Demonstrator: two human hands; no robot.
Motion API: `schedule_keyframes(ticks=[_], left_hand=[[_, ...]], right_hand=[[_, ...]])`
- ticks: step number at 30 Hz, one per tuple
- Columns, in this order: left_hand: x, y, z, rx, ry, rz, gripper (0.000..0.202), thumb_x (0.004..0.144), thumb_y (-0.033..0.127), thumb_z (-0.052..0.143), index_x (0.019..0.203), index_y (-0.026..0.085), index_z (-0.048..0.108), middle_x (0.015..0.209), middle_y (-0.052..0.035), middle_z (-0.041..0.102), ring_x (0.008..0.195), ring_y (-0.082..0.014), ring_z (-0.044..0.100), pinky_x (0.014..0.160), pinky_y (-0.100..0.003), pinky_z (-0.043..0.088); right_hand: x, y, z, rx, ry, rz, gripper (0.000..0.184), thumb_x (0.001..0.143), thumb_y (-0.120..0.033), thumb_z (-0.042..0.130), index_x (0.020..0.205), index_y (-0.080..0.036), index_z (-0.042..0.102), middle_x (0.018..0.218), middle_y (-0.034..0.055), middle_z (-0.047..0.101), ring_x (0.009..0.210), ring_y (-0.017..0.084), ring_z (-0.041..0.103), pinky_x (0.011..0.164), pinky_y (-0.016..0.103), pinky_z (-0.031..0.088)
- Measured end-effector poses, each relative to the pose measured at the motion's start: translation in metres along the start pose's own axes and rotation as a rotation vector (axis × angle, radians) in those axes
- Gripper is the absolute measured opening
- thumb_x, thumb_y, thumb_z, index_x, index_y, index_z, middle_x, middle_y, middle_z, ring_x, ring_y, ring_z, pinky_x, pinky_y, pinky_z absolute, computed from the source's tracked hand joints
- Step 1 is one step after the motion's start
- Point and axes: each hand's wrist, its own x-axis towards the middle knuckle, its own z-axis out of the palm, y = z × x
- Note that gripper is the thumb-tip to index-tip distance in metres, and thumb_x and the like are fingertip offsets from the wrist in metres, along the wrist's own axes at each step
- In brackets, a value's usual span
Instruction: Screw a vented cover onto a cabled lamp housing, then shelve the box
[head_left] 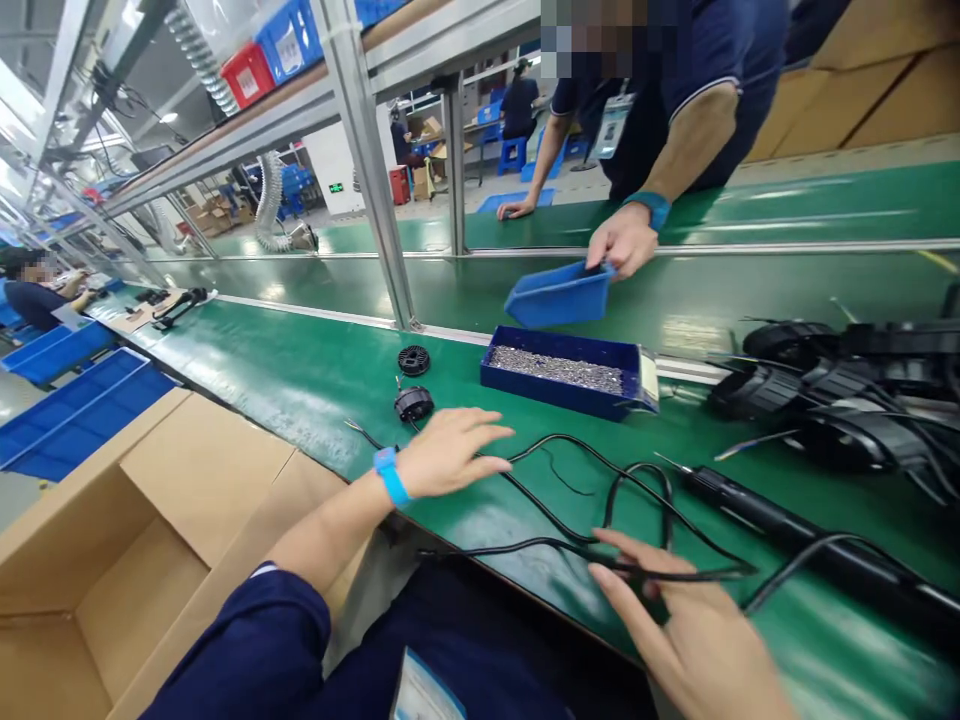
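My left hand is spread over the green bench, fingers apart, with nothing in it. Just beyond it sit a round black housing part and a black ribbed disc. My right hand is near the bench's front edge, thumb and forefinger apart. A black cable crosses at its fingers, without a visible firm grip. More black cable lies looped between both hands. An electric screwdriver lies to the right, its bit pointing left. A dark blue bin of small metal screws stands ahead.
Across the bench, a co-worker's hand holds a tilted blue bin. Black corded assemblies are piled at right. An open cardboard box stands at left against the bench. A metal post rises behind the parts.
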Motion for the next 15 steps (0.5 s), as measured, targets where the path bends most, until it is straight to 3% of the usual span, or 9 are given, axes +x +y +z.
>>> schedule_keyframes(ticks=[3,5,7,9,11,13,15], left_hand=[[-0.025,-0.043,-0.004,0.283,0.001,-0.163,0.057,0.089,0.044,0.071,0.14,0.022,0.058,0.157,-0.0142,0.044,0.15,-0.0385,0.031,0.121,-0.06,0.026],[-0.032,-0.066,-0.005,0.41,-0.026,-0.16,0.055,0.085,0.036,0.076,0.137,0.025,0.061,0.159,-0.0128,0.041,0.151,-0.0414,0.027,0.121,-0.066,0.023],[-0.033,-0.082,-0.003,0.471,0.0,-0.135,0.053,0.083,0.028,0.077,0.134,0.027,0.062,0.16,-0.0126,0.038,0.15,-0.041,0.028,0.117,-0.065,0.031],[-0.03,-0.091,0.0,0.487,0.058,-0.118,0.048,0.081,0.019,0.077,0.127,0.027,0.067,0.157,-0.0132,0.042,0.146,-0.0384,0.036,0.111,-0.059,0.043],[-0.026,-0.097,0.002,0.483,0.11,-0.088,0.032,0.08,0.014,0.076,0.11,0.024,0.074,0.149,-0.0126,0.05,0.139,-0.0344,0.043,0.107,-0.054,0.049],[-0.025,-0.1,0.0,0.483,0.176,-0.059,0.013,0.082,0.015,0.073,0.093,0.021,0.075,0.142,-0.0125,0.054,0.134,-0.0328,0.045,0.109,-0.055,0.047],[-0.026,-0.103,-0.005,0.485,0.266,-0.049,0.006,0.086,0.019,0.07,0.089,0.019,0.075,0.142,-0.0147,0.052,0.132,-0.034,0.043,0.111,-0.057,0.045]], right_hand=[[-0.003,-0.014,0.0,0.248,-0.048,0.202,0.042,0.098,-0.06,0.045,0.1,-0.025,0.069,0.097,0.002,0.07,0.088,0.017,0.067,0.077,0.028,0.054],[0.006,-0.02,-0.009,0.421,0.01,0.339,0.05,0.098,-0.064,0.041,0.085,-0.022,0.065,0.089,0.0043,0.066,0.086,0.018,0.065,0.075,0.027,0.054],[0.02,-0.022,-0.027,0.535,0.036,0.401,0.059,0.094,-0.072,0.041,0.071,-0.02,0.057,0.083,0.0068,0.064,0.084,0.02,0.064,0.075,0.029,0.054],[0.037,-0.022,-0.052,0.521,-0.036,0.407,0.068,0.089,-0.08,0.041,0.061,-0.019,0.048,0.077,0.0089,0.062,0.077,0.02,0.062,0.071,0.03,0.053],[0.052,-0.021,-0.079,0.408,-0.089,0.455,0.074,0.082,-0.089,0.042,0.056,-0.019,0.043,0.064,0.008,0.054,0.06,0.017,0.054,0.056,0.03,0.048],[0.068,-0.019,-0.103,0.336,-0.009,0.517,0.076,0.074,-0.095,0.045,0.062,-0.02,0.047,0.054,0.0034,0.044,0.046,0.013,0.042,0.042,0.028,0.037],[0.086,-0.018,-0.123,0.299,0.147,0.524,0.073,0.074,-0.092,0.051,0.078,-0.02,0.057,0.053,-0.0002,0.042,0.042,0.011,0.036,0.038,0.026,0.029]])
